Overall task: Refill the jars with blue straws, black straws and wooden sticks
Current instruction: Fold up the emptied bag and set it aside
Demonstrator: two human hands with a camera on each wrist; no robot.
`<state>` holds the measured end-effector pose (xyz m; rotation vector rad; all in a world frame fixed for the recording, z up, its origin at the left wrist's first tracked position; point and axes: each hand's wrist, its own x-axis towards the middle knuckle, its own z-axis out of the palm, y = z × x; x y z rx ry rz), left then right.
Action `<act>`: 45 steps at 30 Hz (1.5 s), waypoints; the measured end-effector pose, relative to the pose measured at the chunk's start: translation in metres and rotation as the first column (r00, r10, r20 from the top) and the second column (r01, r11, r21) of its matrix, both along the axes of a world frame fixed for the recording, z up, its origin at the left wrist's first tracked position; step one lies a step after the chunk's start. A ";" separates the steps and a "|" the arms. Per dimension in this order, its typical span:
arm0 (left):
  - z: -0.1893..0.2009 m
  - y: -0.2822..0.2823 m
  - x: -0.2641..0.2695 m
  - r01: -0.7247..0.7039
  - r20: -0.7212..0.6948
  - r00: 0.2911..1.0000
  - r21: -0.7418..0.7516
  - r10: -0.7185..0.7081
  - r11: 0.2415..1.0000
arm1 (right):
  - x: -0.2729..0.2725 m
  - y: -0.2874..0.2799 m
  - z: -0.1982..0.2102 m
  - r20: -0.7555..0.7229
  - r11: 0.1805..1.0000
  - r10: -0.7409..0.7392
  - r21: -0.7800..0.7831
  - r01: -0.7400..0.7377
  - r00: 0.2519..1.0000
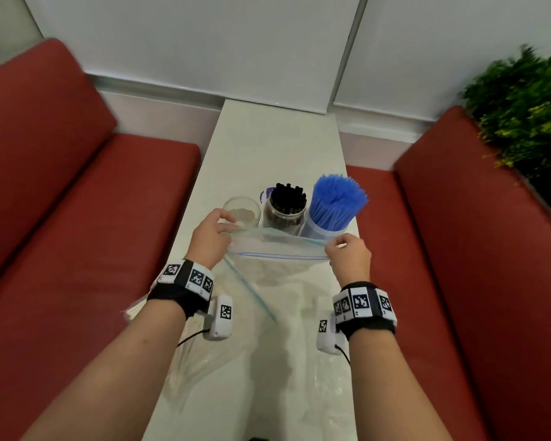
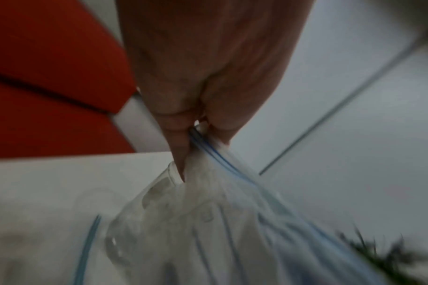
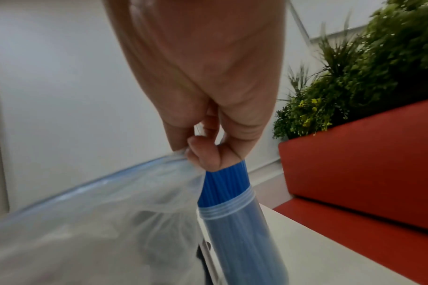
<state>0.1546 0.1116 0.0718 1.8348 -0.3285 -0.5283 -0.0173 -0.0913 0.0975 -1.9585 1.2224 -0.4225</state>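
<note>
Three jars stand in a row on the narrow white table (image 1: 268, 148). The left clear jar (image 1: 241, 212) holds no straws or sticks. The middle jar (image 1: 285, 211) holds black straws. The right jar (image 1: 330, 214) is packed with blue straws (image 3: 223, 185). In front of them I hold a clear zip bag (image 1: 277, 249) stretched by its top corners. My left hand (image 1: 212, 235) pinches the left corner (image 2: 198, 135). My right hand (image 1: 347, 253) pinches the right corner (image 3: 183, 154), just before the blue-straw jar. I cannot see what is inside the bag.
More clear plastic bags (image 1: 252, 345) lie on the near table under my wrists. Red padded benches (image 1: 61, 202) flank the table on both sides. A green plant (image 1: 522, 116) stands behind the right bench. White wall panels close the far end.
</note>
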 end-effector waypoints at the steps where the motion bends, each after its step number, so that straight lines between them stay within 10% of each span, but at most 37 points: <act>1: 0.001 0.000 -0.001 -0.004 0.104 0.995 0.087 -0.005 0.996 | -0.003 0.000 0.003 0.020 1.000 0.003 -0.012 -0.003 1.000; 7: 0.004 -0.011 -0.015 -0.048 0.441 0.884 0.415 -0.155 0.908 | -0.014 0.005 0.023 0.174 0.997 0.055 -0.054 -0.046 0.983; 11: 0.010 -0.017 -0.024 -0.019 0.358 0.927 0.343 -0.112 0.939 | -0.020 0.003 0.039 0.411 0.969 0.138 0.131 -0.208 0.901; 14: 0.019 -0.021 -0.029 -0.018 0.288 0.953 0.370 -0.097 0.929 | -0.022 -0.006 0.042 0.360 0.993 0.117 -0.022 -0.117 0.926; 18: 0.030 -0.012 -0.032 0.151 -0.100 0.981 -0.123 -0.164 0.981 | -0.027 -0.014 0.048 0.285 0.996 0.020 -0.084 0.004 0.958; 21: 0.048 -0.011 -0.041 0.145 0.078 0.988 -0.184 -0.133 0.972 | -0.023 -0.010 0.057 0.246 0.995 0.087 -0.073 -0.071 0.965; 26: 0.077 -0.045 -0.079 0.594 0.163 0.799 -0.063 -0.579 0.802 | 0.004 0.022 0.075 0.358 0.923 0.336 0.060 -0.381 0.871; 29: 0.082 -0.050 -0.086 0.370 0.148 0.926 -0.168 -0.347 0.914 | 0.003 0.022 0.081 0.476 0.854 0.432 0.058 -0.517 0.766; 33: 0.095 -0.031 -0.071 0.095 -0.073 0.988 -0.408 -0.137 0.908 | -0.019 -0.014 0.064 0.091 0.930 0.326 -0.212 -0.301 0.941; 37: 0.105 -0.023 -0.063 -0.016 -0.144 0.986 -0.568 -0.081 0.823 | -0.034 -0.031 0.048 0.366 0.894 0.338 0.164 -0.417 0.867; 45: 0.112 -0.015 -0.046 -0.145 -0.310 0.942 -0.718 -0.126 0.681 | -0.031 -0.038 0.036 0.484 0.866 0.173 0.341 -0.367 0.858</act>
